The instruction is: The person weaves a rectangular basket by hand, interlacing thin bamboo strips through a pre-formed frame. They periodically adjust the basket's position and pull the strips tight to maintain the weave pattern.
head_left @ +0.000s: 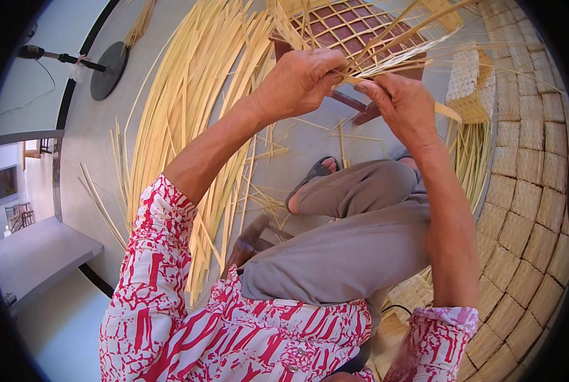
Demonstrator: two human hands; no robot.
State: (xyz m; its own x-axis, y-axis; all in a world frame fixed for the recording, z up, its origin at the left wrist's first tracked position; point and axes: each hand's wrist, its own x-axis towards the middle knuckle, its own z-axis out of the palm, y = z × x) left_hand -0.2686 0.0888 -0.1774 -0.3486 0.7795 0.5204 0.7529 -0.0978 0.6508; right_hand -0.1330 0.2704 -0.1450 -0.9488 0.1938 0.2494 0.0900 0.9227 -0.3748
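An openwork lattice of woven bamboo-like strips (356,24) rests on a dark red wooden stool (399,64) at the top of the view. At its near edge my left hand (308,79) pinches the strips between thumb and fingers. Close to its right, my right hand (399,105) grips a flat pale strip (349,79) with thumb and forefinger; the strip's curled end comes out beyond that hand. Loose thin strips (408,57) fan out above my right hand, past the lattice. The fingertips partly hide where the strips cross.
Long loose strips (194,114) cover the floor on the left. A woven box (470,86) stands at the right over a bundle of greenish strips (473,162). Stacked woven pieces (518,191) line the right side. A round black stand base (109,70) is at upper left.
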